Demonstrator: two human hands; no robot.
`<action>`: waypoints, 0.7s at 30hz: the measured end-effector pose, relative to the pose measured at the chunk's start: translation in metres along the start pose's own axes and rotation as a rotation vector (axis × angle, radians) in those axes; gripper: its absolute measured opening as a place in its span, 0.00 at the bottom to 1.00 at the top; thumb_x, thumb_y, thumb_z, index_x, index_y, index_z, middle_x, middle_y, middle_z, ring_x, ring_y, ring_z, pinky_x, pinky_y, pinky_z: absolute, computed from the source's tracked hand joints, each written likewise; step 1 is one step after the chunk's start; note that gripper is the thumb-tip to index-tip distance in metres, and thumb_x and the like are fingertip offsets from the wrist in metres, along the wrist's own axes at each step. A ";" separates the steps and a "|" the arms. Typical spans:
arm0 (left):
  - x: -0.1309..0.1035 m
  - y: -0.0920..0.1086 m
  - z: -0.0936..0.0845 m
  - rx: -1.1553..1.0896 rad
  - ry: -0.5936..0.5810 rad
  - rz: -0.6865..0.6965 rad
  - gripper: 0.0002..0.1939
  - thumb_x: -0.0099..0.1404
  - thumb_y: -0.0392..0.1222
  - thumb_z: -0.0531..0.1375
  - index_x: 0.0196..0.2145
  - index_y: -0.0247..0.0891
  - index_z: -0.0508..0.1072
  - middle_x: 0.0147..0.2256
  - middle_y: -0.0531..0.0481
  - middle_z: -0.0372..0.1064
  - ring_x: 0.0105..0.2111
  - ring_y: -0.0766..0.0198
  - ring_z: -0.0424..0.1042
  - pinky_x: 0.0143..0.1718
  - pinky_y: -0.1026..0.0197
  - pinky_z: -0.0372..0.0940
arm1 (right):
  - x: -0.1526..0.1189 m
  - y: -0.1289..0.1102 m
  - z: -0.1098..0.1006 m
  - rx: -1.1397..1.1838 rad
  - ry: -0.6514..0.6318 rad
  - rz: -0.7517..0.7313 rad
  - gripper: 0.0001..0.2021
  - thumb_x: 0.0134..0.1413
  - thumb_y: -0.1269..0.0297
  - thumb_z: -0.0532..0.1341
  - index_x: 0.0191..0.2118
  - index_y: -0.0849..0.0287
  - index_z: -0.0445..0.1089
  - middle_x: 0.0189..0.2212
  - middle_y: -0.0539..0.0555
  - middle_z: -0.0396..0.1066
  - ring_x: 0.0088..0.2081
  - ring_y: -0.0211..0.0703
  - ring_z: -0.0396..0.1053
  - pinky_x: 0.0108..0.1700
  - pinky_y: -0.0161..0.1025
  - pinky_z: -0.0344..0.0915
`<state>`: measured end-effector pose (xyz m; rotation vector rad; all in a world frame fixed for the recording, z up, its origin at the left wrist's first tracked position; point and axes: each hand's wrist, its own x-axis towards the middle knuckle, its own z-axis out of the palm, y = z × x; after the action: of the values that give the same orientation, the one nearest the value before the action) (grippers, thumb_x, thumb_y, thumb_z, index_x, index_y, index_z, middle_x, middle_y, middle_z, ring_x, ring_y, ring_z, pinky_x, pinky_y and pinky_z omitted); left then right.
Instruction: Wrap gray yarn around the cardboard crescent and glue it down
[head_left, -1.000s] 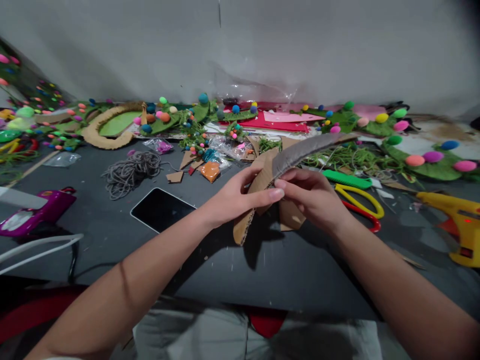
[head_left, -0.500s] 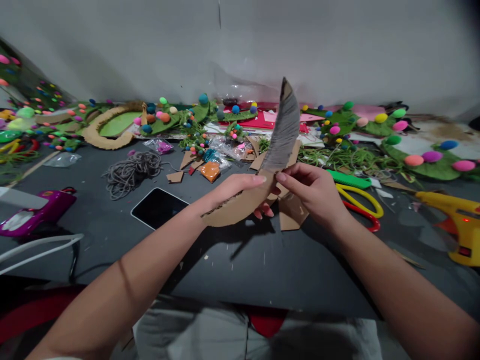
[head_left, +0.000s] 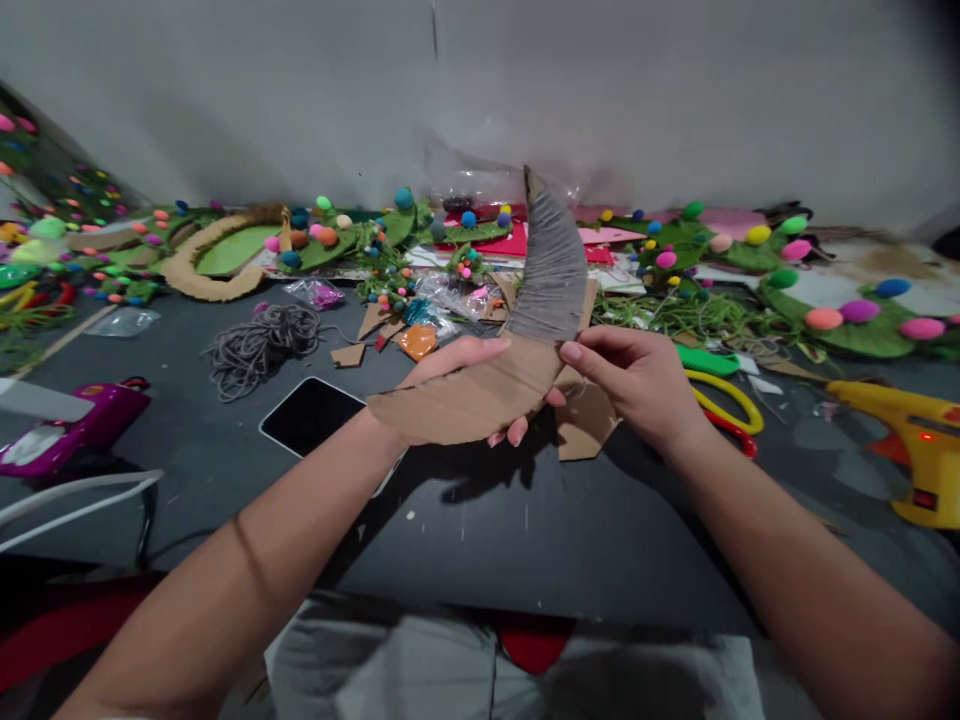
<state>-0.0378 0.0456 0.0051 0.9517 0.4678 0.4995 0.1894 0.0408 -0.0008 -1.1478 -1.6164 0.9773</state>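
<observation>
A cardboard crescent (head_left: 469, 395) is held up over the table, its upper half wound closely with grey yarn (head_left: 553, 275) and its lower half bare. My left hand (head_left: 480, 352) is closed around the bare part, thumb on the front face and fingertips showing below the lower edge. At the right edge, where the winding ends, my right hand (head_left: 634, 380) pinches the yarn between thumb and fingers; the strand itself is barely visible. A loose heap of grey yarn (head_left: 262, 345) lies on the table to the left. Behind the crescent is a cardboard scrap (head_left: 586, 425).
A phone (head_left: 311, 415) lies under my left forearm. A purple glue gun (head_left: 82, 425) is at left, a yellow glue gun (head_left: 911, 430) at right. Scissors (head_left: 724, 400) lie beside my right hand. Leaves with pompoms (head_left: 862, 310) and a cardboard ring (head_left: 214, 270) line the back.
The crescent has turned so its front face shows more broadly, and its tip has swung left. My right hand stays at its right edge, and my left hand still holds it.
</observation>
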 end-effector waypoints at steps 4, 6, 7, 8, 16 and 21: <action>-0.005 0.005 0.001 -0.030 -0.031 -0.065 0.33 0.61 0.62 0.60 0.55 0.34 0.71 0.49 0.34 0.75 0.31 0.52 0.79 0.25 0.58 0.70 | -0.001 0.000 -0.005 -0.019 -0.037 0.002 0.16 0.56 0.49 0.67 0.30 0.59 0.76 0.22 0.48 0.63 0.25 0.34 0.56 0.27 0.35 0.53; -0.009 0.009 0.000 0.033 0.065 -0.141 0.31 0.60 0.62 0.62 0.51 0.35 0.75 0.46 0.37 0.78 0.33 0.52 0.80 0.30 0.57 0.72 | -0.001 0.002 -0.007 0.000 -0.029 0.005 0.18 0.57 0.47 0.66 0.30 0.59 0.74 0.21 0.48 0.60 0.24 0.34 0.54 0.26 0.35 0.51; -0.012 0.010 -0.001 0.104 0.157 -0.167 0.28 0.61 0.61 0.63 0.49 0.35 0.77 0.43 0.39 0.78 0.35 0.53 0.79 0.32 0.58 0.72 | -0.001 0.003 -0.008 0.005 -0.020 0.008 0.18 0.57 0.47 0.66 0.30 0.58 0.74 0.21 0.47 0.60 0.24 0.34 0.53 0.26 0.36 0.51; -0.014 0.012 -0.003 0.202 0.249 -0.166 0.24 0.61 0.59 0.66 0.45 0.35 0.78 0.40 0.41 0.79 0.34 0.56 0.78 0.33 0.60 0.70 | -0.001 0.004 -0.008 0.003 -0.011 0.010 0.18 0.57 0.47 0.66 0.30 0.58 0.74 0.21 0.47 0.59 0.23 0.34 0.53 0.26 0.36 0.50; -0.019 0.017 -0.008 1.001 0.419 0.104 0.17 0.69 0.51 0.60 0.28 0.36 0.68 0.27 0.53 0.63 0.27 0.67 0.61 0.28 0.63 0.54 | -0.002 0.001 -0.004 -0.090 -0.025 -0.027 0.17 0.57 0.48 0.66 0.28 0.57 0.74 0.20 0.48 0.63 0.23 0.35 0.54 0.26 0.37 0.51; -0.014 0.006 -0.004 1.195 0.499 0.201 0.16 0.74 0.51 0.53 0.42 0.35 0.72 0.38 0.47 0.72 0.37 0.59 0.69 0.37 0.58 0.61 | -0.005 -0.002 -0.001 -0.073 -0.019 -0.023 0.19 0.58 0.45 0.65 0.28 0.57 0.72 0.21 0.48 0.62 0.23 0.35 0.54 0.27 0.38 0.50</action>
<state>-0.0522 0.0429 0.0105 2.0452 1.1916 0.6414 0.1903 0.0360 0.0002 -1.1700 -1.6891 0.9238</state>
